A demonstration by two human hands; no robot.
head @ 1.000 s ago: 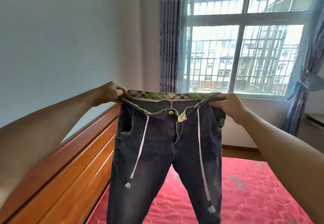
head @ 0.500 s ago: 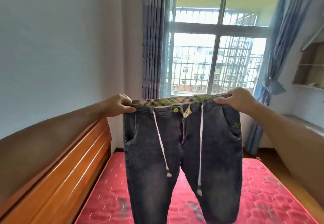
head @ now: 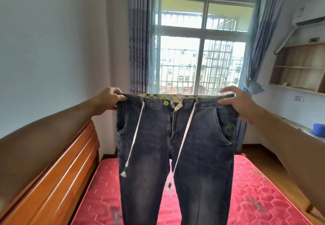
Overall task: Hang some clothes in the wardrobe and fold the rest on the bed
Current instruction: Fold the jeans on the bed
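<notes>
Holding the jeans (head: 175, 145) up at arm's length, you have them by the two ends of the waistband (head: 154, 97). Your left hand (head: 110, 99) is curled round one end. Your right hand (head: 242, 105) pinches the other, thumb on the front, its fingers blurred above the band. A second ago the band sagged open between your hands; now they stand wider apart and it runs taut and level, front towards you. Both drawstrings (head: 182, 136) hang loose down the front. The legs drop out of view at the lower edge, in front of the bed (head: 255, 189); whether they touch it cannot be told. The headboard (head: 61, 180) runs along your left, and the window (head: 198, 62) is beyond. Judged from this, the shaking-out is finished and the garment is squared. It looks ready to be laid on the bed and folded leg on leg; no wardrobe is in view.
</notes>
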